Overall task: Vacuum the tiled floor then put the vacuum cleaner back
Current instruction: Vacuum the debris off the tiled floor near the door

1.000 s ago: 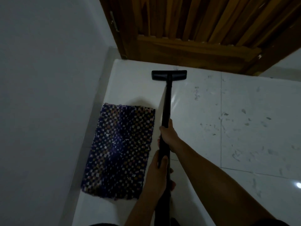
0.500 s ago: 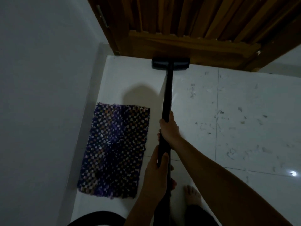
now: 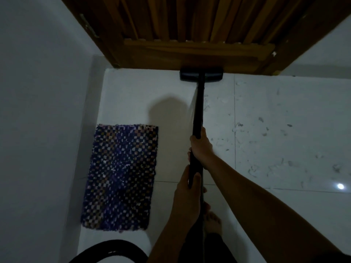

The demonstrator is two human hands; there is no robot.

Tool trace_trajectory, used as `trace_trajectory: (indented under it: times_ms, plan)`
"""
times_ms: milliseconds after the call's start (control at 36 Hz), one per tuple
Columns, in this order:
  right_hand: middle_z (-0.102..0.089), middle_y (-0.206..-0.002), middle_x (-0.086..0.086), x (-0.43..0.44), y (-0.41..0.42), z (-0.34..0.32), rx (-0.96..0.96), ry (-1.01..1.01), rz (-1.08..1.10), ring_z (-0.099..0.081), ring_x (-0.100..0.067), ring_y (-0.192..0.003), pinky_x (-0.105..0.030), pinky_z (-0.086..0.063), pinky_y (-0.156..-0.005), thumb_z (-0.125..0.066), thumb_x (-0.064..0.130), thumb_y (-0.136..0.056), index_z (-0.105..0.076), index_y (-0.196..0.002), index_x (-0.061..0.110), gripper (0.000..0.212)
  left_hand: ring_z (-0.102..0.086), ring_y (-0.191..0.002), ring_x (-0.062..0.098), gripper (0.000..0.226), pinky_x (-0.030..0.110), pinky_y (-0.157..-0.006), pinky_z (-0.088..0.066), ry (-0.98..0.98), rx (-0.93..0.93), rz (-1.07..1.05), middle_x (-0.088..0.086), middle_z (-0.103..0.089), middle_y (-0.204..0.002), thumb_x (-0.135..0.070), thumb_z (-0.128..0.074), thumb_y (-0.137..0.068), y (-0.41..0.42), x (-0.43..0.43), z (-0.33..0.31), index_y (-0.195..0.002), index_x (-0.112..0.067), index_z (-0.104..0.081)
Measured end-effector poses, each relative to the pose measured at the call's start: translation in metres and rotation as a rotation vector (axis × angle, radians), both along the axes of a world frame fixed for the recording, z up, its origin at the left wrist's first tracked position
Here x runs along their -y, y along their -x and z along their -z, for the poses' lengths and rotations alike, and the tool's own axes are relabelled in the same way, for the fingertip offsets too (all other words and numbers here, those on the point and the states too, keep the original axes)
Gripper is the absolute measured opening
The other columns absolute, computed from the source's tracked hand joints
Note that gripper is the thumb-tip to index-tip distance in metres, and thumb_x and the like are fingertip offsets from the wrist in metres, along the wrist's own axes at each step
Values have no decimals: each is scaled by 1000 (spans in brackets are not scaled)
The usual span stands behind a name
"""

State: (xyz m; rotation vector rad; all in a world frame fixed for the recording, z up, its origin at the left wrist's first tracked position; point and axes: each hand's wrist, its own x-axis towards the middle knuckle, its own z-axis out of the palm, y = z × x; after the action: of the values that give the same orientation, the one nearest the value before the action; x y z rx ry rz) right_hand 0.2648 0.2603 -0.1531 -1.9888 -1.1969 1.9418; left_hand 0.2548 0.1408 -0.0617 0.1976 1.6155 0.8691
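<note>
A black vacuum wand (image 3: 198, 111) runs away from me across the white tiled floor (image 3: 133, 99). Its flat black floor head (image 3: 201, 74) lies on the tiles right at the bottom edge of the wooden door (image 3: 190, 31). My right hand (image 3: 200, 147) grips the wand higher up, and my left hand (image 3: 188, 198) grips it lower, close to my body. A black vacuum hose (image 3: 114, 247) curves along the bottom edge of the view.
A purple checked mat (image 3: 121, 177) lies on the floor beside the white wall (image 3: 38, 130) on the left. Scattered grey debris (image 3: 266, 141) covers the tiles to the right. My bare foot (image 3: 213, 223) stands under my arms.
The floor head has slid forward from the open tile up to the foot of the door. My foot and the hose have come into view at the bottom.
</note>
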Motion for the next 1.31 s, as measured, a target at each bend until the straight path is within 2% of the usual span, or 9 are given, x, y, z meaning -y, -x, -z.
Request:
trace_trajectory:
  times_ms: [167, 250, 389, 528, 750, 889, 1083, 1222, 1306]
  plan:
    - [-49, -71, -8, -11, -25, -4, 14, 22, 33, -49, -20, -47, -28, -45, -43, -38, 21, -99, -18, -149, 39, 56, -46, -34, 8, 25, 20, -36, -41, 4, 42, -3, 6, -54, -69, -26, -39, -100, -22, -11, -3, -119, -41, -42]
    - [-50, -73, -8, -14, -34, -5, 26, 30, 41, -49, -19, -46, -25, -44, -41, -38, 21, -99, -18, -149, 39, 57, -46, -31, 8, 25, 19, -35, -41, -6, 30, 26, 6, -56, -71, -26, -38, -100, -31, -14, -3, -119, -42, -41]
    - [-49, -71, -8, -14, -44, -11, 18, 36, 47, -49, -18, -44, -24, -43, -39, -38, 20, -99, -16, -149, 39, 57, -46, -32, 8, 35, 19, -34, -42, 7, 22, 35, 6, -55, -71, -25, -39, -100, -40, -14, -7, -134, -33, -40]
    - [-50, -72, -7, -6, -45, -19, 19, 49, 24, -49, -18, -46, -25, -44, -41, -38, 21, -100, -13, -150, 40, 59, -48, -34, 8, 34, 19, -36, -42, -2, 3, 40, 7, -57, -71, -24, -39, -100, -41, -7, -13, -133, -32, -41]
    - [-52, -76, -5, 17, -54, -33, 31, 67, -38, -51, -18, -50, -26, -46, -44, -37, 22, -100, -4, -152, 39, 64, -51, -47, 15, 36, 28, -46, -43, 45, -31, 15, 3, -57, -67, -24, -40, -99, -54, 17, -21, -135, -26, -43]
    - [-53, -78, -5, 34, -65, -38, 36, 76, -58, -51, -18, -49, -25, -47, -41, -38, 22, -100, -2, -152, 39, 65, -48, -37, 12, 33, 24, -39, -42, 47, 45, -42, 5, -55, -66, -23, -40, -100, -65, 34, -28, -132, -30, -45]
    - [-56, -96, -12, 58, -81, -42, 50, 60, -76, -52, -16, -50, -21, -43, -38, -37, 23, -100, -4, -152, 37, 63, -50, -34, 7, 40, 20, -34, -42, 26, 56, -75, 3, -57, -59, -19, -39, -100, -81, 56, -36, -139, -27, -40]
    - [-56, -101, -12, 71, -91, -43, 64, 59, -80, -52, -15, -52, -19, -42, -38, -37, 22, -100, -6, -153, 36, 63, -52, -39, 5, 42, 20, -37, -44, 11, 42, -31, 4, -58, -67, -20, -38, -100, -88, 70, -38, -142, -24, -37]
    - [-54, -104, -13, 80, -95, -43, 59, 57, -62, -52, -16, -54, -23, -44, -42, -37, 21, -100, -8, -152, 36, 62, -56, -50, 7, 44, 17, -41, -46, 31, 37, -14, 8, -62, -81, -20, -38, -100, -91, 79, -38, -144, -22, -34]
